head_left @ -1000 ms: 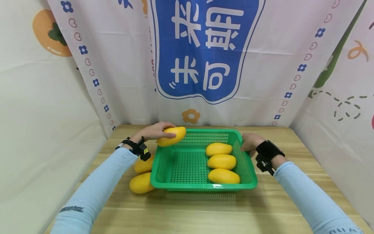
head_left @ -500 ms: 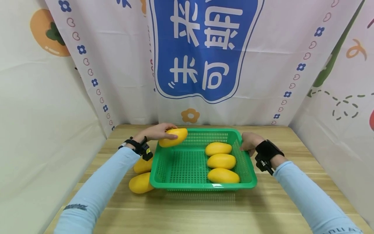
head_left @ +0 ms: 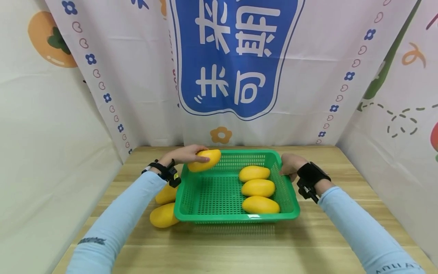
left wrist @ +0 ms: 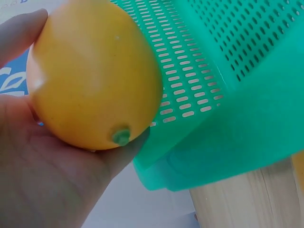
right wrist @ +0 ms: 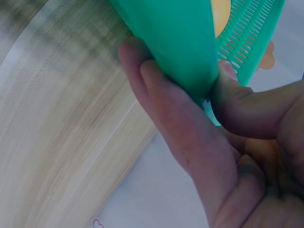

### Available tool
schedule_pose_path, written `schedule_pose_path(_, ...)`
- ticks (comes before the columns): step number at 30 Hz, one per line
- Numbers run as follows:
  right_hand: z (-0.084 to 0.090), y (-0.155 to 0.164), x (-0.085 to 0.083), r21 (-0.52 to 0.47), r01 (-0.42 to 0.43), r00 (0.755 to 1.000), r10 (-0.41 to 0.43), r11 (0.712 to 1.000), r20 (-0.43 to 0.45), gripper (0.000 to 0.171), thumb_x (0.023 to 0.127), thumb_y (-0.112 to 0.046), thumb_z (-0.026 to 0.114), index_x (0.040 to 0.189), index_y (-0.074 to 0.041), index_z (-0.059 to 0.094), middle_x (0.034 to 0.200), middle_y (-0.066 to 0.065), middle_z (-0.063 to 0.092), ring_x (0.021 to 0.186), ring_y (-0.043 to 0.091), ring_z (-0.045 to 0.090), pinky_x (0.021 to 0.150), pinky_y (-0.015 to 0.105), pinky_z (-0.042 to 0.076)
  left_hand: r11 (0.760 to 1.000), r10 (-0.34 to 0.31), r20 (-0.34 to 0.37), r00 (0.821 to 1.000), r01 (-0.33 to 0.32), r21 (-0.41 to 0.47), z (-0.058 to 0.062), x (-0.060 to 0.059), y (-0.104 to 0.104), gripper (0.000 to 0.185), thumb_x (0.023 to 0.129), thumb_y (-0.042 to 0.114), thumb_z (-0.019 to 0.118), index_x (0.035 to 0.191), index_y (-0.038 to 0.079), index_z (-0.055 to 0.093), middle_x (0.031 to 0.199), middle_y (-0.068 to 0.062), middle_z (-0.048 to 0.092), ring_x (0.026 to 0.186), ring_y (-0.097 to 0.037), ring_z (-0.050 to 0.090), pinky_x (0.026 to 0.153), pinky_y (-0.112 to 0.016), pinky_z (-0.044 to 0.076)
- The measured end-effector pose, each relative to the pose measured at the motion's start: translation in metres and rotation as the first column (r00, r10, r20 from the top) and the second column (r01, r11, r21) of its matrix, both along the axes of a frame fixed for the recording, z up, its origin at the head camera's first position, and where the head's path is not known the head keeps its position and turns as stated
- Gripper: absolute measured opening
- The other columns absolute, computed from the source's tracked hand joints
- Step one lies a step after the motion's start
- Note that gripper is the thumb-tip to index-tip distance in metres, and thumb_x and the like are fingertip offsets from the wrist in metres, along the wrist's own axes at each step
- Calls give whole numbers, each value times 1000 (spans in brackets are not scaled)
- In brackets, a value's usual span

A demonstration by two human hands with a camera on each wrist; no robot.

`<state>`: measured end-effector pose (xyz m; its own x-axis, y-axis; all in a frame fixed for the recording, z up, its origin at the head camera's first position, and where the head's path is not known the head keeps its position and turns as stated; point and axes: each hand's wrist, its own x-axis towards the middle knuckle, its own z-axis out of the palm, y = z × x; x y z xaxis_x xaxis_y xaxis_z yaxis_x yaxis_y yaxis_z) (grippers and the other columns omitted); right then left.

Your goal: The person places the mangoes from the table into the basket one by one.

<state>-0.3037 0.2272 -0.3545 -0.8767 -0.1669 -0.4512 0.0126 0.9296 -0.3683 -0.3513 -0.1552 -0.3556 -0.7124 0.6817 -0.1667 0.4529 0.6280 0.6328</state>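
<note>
My left hand (head_left: 186,154) grips a yellow mango (head_left: 205,160) over the back left corner of a green plastic basket (head_left: 236,217). In the left wrist view the mango (left wrist: 97,71) shows its small green stem end, with thumb and fingers wrapped round its sides and the basket wall beside it. My right hand (head_left: 292,166) holds the basket's right rim near the back corner; in the right wrist view the thumb presses the inner side and the fingers (right wrist: 175,109) lie along the outside. Three mangoes (head_left: 258,188) lie in a column along the basket's right side.
Two more mangoes, a front one (head_left: 163,216) and one behind it (head_left: 166,194), lie on the wooden table (head_left: 226,251) left of the basket, partly hidden by the rim and left forearm. A printed cloth (head_left: 150,91) hangs behind the table, with white cloth walls at both sides.
The left hand has shifted slightly right with its mango, further over the basket corner. The right hand keeps its hold on the rim. The whole head view drifts a little.
</note>
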Motion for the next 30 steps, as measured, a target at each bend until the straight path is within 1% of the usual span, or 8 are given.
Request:
schedule_pose_path(4,-1,1,-1,0,8,1000,-8,1000,2,12,96,-3,63,86,3,65,71,6,63,53,11,61,63,30,62,1000,-15,34,999,14,18,0,0,3,49,102,26,55,140,-4,47,117,-16,59,98,-23,53,89,-36,45)
schedule_pose_path(7,-2,1,-1,1,12,1000,-12,1000,1,13,96,-4,63,85,2,65,70,6,62,54,12,61,66,33,63,1000,-15,54,998,14,19,-2,-1,5,46,102,25,55,138,-4,48,114,-15,58,97,-22,52,88,-34,44)
schedule_pose_path(9,-3,0,-1,-1,14,1000,-14,1000,3,13,96,-4,63,84,2,64,70,5,61,54,12,61,67,33,63,1000,-13,64,998,12,15,-4,-1,6,47,102,25,55,139,-4,47,117,-16,57,100,-24,52,91,-36,44)
schedule_pose_path(13,-4,0,0,-3,12,1000,-12,1000,7,14,97,-4,63,84,1,63,70,5,60,55,12,61,64,30,61,1000,-5,64,998,5,-3,-9,-3,7,55,103,26,55,146,-4,39,133,-20,54,112,-28,51,102,-43,44)
schedule_pose_path(17,-2,0,0,-3,15,1000,-15,1000,3,13,96,-4,63,85,2,64,72,5,61,56,12,63,65,31,62,1000,0,59,998,1,-6,-11,-2,10,57,102,27,55,147,-3,38,138,-21,51,114,-29,51,104,-45,43)
schedule_pose_path(23,-1,1,0,-3,9,1000,-9,1000,6,13,96,-4,63,85,2,64,71,5,60,56,12,62,63,29,62,1000,-8,59,998,8,-2,-12,-1,14,51,101,23,58,141,-4,44,126,-19,55,105,-26,50,93,-37,44)
schedule_pose_path(27,-2,2,0,-5,11,1000,-11,1000,7,13,97,-5,62,87,3,64,73,6,61,55,12,61,61,28,61,999,-16,33,999,18,-45,-18,-5,17,50,101,24,59,139,-4,46,120,-18,56,99,-24,50,85,-33,42)
schedule_pose_path(30,-2,2,0,-5,9,1000,-9,1000,2,12,97,-4,63,87,3,64,73,7,62,56,12,62,62,29,61,995,-21,8,1000,22,-95,-23,-8,19,52,100,26,59,141,-5,45,123,-19,56,98,-24,50,84,-31,42)
